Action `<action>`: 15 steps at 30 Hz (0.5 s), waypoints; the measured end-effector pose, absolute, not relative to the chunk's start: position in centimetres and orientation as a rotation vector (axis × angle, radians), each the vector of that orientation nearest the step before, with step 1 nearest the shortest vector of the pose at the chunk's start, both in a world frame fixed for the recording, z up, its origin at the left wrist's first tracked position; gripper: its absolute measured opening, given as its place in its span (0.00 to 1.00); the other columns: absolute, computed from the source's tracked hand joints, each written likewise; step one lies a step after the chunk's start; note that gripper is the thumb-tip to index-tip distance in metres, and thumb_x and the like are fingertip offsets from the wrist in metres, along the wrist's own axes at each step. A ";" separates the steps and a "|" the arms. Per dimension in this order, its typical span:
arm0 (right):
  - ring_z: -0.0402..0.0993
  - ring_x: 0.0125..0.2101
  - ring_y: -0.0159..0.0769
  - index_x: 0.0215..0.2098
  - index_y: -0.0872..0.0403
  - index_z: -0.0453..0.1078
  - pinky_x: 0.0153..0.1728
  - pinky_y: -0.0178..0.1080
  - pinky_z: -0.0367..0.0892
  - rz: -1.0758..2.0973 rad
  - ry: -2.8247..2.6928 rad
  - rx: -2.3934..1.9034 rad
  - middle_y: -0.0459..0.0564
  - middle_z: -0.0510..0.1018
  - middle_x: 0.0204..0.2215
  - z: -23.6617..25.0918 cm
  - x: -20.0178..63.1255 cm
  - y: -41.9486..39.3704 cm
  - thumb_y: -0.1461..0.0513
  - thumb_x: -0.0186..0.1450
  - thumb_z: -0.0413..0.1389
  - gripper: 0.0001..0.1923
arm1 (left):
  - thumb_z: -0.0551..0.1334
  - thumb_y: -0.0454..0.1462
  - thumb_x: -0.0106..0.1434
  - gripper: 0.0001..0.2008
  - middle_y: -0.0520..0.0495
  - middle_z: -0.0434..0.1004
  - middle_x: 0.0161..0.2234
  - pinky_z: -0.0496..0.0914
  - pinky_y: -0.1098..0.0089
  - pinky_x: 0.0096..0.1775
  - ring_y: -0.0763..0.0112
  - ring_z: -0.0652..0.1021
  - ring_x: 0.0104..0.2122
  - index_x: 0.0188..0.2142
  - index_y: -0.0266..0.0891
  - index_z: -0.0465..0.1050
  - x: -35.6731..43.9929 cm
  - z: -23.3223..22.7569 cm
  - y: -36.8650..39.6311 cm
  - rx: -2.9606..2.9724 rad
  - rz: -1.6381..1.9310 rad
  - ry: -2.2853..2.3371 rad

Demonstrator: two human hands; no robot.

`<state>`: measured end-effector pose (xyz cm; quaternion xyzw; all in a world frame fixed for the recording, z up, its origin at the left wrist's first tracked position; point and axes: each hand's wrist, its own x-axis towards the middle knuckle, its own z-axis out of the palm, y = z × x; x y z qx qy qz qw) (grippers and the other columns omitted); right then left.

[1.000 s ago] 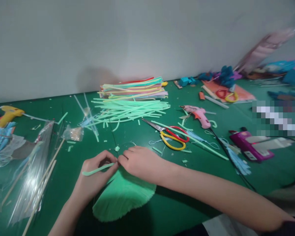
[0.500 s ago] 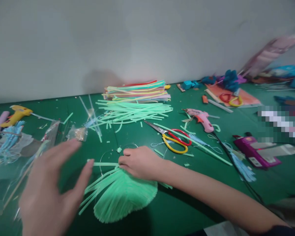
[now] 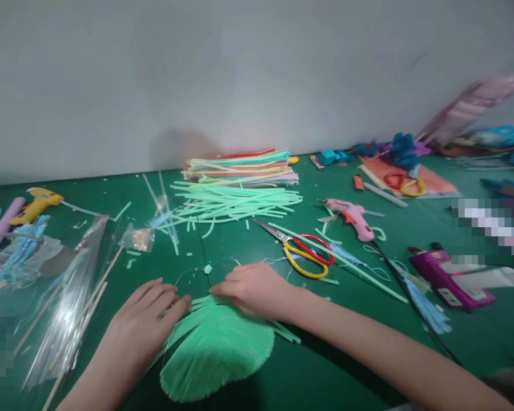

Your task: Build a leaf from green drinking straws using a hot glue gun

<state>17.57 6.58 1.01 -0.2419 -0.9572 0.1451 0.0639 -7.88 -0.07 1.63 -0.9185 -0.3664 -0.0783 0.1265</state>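
Two hands rest on a fan of mint-green strips point(image 3: 216, 348) lying flat on the green surface point(image 3: 325, 365), and that fan is the landmark for everything else. The left hand point(image 3: 143, 319) lies palm down at the fan's left edge, fingers spread and loose, pressing on the outer strips rather than gripping anything. The right hand point(image 3: 255, 291) sits at the fan's narrow top, where the strips gather; its fingers curl down onto that point and seem to pinch it, though the fingertips are hidden, so I cannot tell whether they close on the strips or only press them.

Just beyond the fan's top, a thin wire loop point(image 3: 208, 271) lies on the surface. Further beyond are a loose heap of the same pale green strips point(image 3: 235, 202) and, behind it, a stack of mixed-colour strips point(image 3: 242, 165). To the fan's upper right lie scissors point(image 3: 302, 248) with red and yellow handles, and past them a pink glue gun point(image 3: 353, 214).

By my judgement the fan is very light and limp: many thin, soft strips that splay apart at the wide end and slip out of order easily. The gathered narrow end is the sound place to take hold, pinched firmly, with the flat of the other hand steadying the spread.
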 end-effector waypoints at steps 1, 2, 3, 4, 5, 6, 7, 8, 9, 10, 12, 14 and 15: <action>0.72 0.33 0.35 0.53 0.49 0.71 0.27 0.37 0.54 0.416 -2.875 -0.705 0.45 0.80 0.34 0.6 17.8 6.5 0.65 0.69 0.52 0.15 | 0.52 0.26 0.66 0.16 0.46 0.77 0.34 0.69 0.56 0.47 0.61 0.77 0.39 0.46 0.38 0.75 -8.3 1.3 -0.2 -2.662 -0.232 -1.066; 0.71 0.32 0.34 0.54 0.50 0.70 0.28 0.38 0.54 0.394 -2.857 -0.679 0.45 0.80 0.33 0.2 18.0 6.4 0.66 0.68 0.52 0.17 | 0.52 0.26 0.65 0.17 0.46 0.77 0.34 0.69 0.56 0.47 0.61 0.77 0.39 0.47 0.37 0.74 -8.6 1.0 -0.3 -2.661 -0.240 -1.059; 0.69 0.31 0.34 0.54 0.50 0.70 0.29 0.38 0.55 0.370 -2.837 -0.650 0.46 0.79 0.33 -0.2 18.1 6.4 0.67 0.68 0.51 0.18 | 0.52 0.26 0.66 0.16 0.46 0.77 0.34 0.68 0.57 0.48 0.61 0.77 0.39 0.48 0.37 0.74 -8.9 0.8 -0.4 -2.669 -0.251 -1.058; 0.68 0.30 0.34 0.53 0.51 0.71 0.30 0.38 0.56 0.343 -2.813 -0.628 0.46 0.79 0.32 -0.6 18.3 6.4 0.68 0.68 0.51 0.17 | 0.53 0.27 0.66 0.15 0.45 0.77 0.34 0.68 0.56 0.49 0.60 0.77 0.40 0.47 0.37 0.74 -9.1 0.5 -0.6 -2.678 -0.259 -1.082; 0.67 0.30 0.34 0.52 0.52 0.72 0.31 0.38 0.56 0.315 -2.786 -0.608 0.46 0.79 0.31 -0.9 18.4 6.4 0.68 0.69 0.50 0.16 | 0.53 0.27 0.66 0.14 0.45 0.77 0.36 0.67 0.56 0.50 0.59 0.76 0.42 0.46 0.37 0.74 -9.3 0.3 -0.8 -2.677 -0.268 -1.125; 0.66 0.31 0.34 0.50 0.52 0.73 0.32 0.38 0.56 0.284 -2.753 -0.597 0.47 0.78 0.31 -1.1 18.5 6.3 0.68 0.69 0.49 0.15 | 0.54 0.27 0.66 0.13 0.44 0.77 0.37 0.66 0.55 0.50 0.59 0.76 0.43 0.45 0.37 0.74 -9.4 0.1 -1.0 -2.675 -0.275 -1.169; 0.66 0.33 0.35 0.48 0.52 0.73 0.33 0.39 0.56 0.253 -2.714 -0.596 0.48 0.78 0.32 -1.3 18.5 6.3 0.68 0.70 0.49 0.14 | 0.54 0.27 0.66 0.12 0.43 0.77 0.39 0.66 0.55 0.51 0.58 0.75 0.44 0.44 0.37 0.73 -9.6 0.0 -1.2 -2.667 -0.279 -1.212; 0.66 0.34 0.35 0.47 0.52 0.74 0.33 0.39 0.56 0.223 -2.670 -0.603 0.48 0.78 0.34 -1.4 18.6 6.2 0.67 0.71 0.49 0.13 | 0.53 0.27 0.67 0.12 0.43 0.77 0.39 0.66 0.54 0.51 0.58 0.75 0.44 0.44 0.37 0.73 -9.7 -0.1 -1.4 -2.661 -0.283 -1.243; 0.65 0.36 0.36 0.46 0.52 0.74 0.34 0.39 0.55 0.194 -2.628 -0.611 0.49 0.78 0.35 -1.5 18.7 6.1 0.66 0.71 0.49 0.13 | 0.54 0.28 0.67 0.12 0.43 0.77 0.39 0.66 0.55 0.50 0.58 0.75 0.44 0.44 0.38 0.73 -9.8 -0.2 -1.6 -2.661 -0.283 -1.260; 0.65 0.37 0.36 0.44 0.52 0.74 0.35 0.39 0.55 0.169 -2.593 -0.615 0.49 0.78 0.36 -1.6 18.8 6.0 0.66 0.72 0.49 0.12 | 0.54 0.29 0.67 0.10 0.44 0.76 0.39 0.66 0.56 0.49 0.59 0.75 0.43 0.44 0.39 0.72 -9.9 -0.2 -1.7 -2.662 -0.282 -1.279; 0.65 0.38 0.36 0.43 0.53 0.74 0.36 0.39 0.56 0.138 -2.557 -0.608 0.49 0.77 0.37 -1.7 18.9 5.7 0.65 0.72 0.49 0.11 | 0.56 0.33 0.68 0.06 0.46 0.75 0.35 0.67 0.58 0.45 0.61 0.75 0.39 0.41 0.40 0.72 -10.0 -0.1 -1.9 -2.668 -0.273 -1.333; 0.64 0.38 0.35 0.43 0.54 0.74 0.39 0.40 0.56 0.126 -2.564 -0.584 0.48 0.77 0.36 -1.7 19.0 5.4 0.66 0.72 0.49 0.11 | 0.56 0.37 0.69 0.05 0.49 0.74 0.31 0.67 0.61 0.39 0.62 0.75 0.34 0.38 0.42 0.71 -10.0 0.3 -2.0 -2.670 -0.278 -1.397; 0.64 0.39 0.35 0.43 0.54 0.74 0.40 0.40 0.57 0.126 -2.572 -0.575 0.48 0.77 0.36 -1.8 19.0 5.4 0.66 0.72 0.49 0.11 | 0.56 0.38 0.69 0.06 0.50 0.73 0.30 0.67 0.63 0.37 0.63 0.74 0.32 0.37 0.42 0.70 -10.0 0.5 -2.0 -2.678 -0.287 -1.420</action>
